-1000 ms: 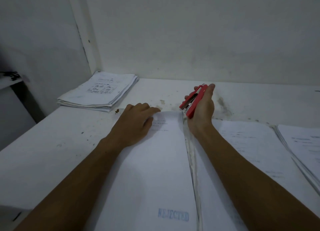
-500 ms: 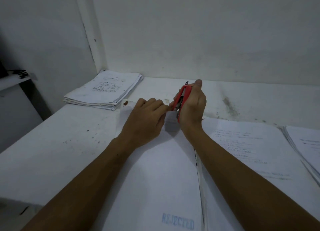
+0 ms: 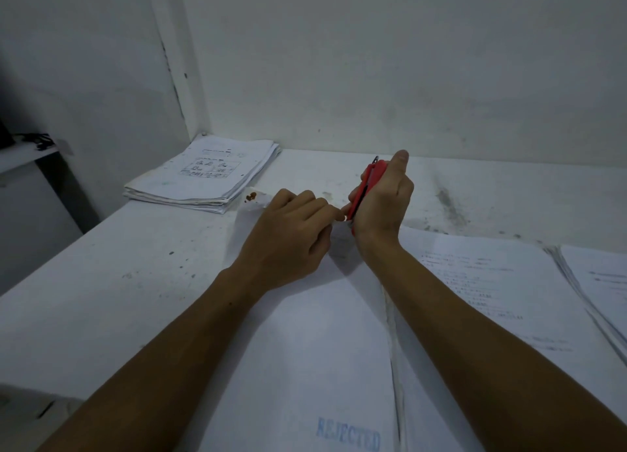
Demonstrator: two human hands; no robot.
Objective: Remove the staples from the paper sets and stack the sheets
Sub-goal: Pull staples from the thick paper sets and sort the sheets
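My right hand (image 3: 383, 200) grips a red staple remover (image 3: 368, 188), held upright over the top edge of the paper set (image 3: 305, 333) stamped "REJECTED". My left hand (image 3: 288, 238) has its fingers curled, and its fingertips pinch at the lower jaw of the staple remover. What they pinch is too small to make out. The top corner of the paper set lies in shadow under both hands. A stack of loose sheets (image 3: 207, 173) lies at the back left of the white table (image 3: 101, 299).
More printed paper sets (image 3: 492, 282) lie to the right, with another pile (image 3: 604, 282) at the far right edge. A torn paper scrap with small brown bits (image 3: 252, 197) sits beside the stack. The wall stands close behind, and the table drops off at the left.
My left hand lifted off the sheet and curled toward the staple remover. My right hand turned the staple remover upright and moved it left to meet the left fingertips.
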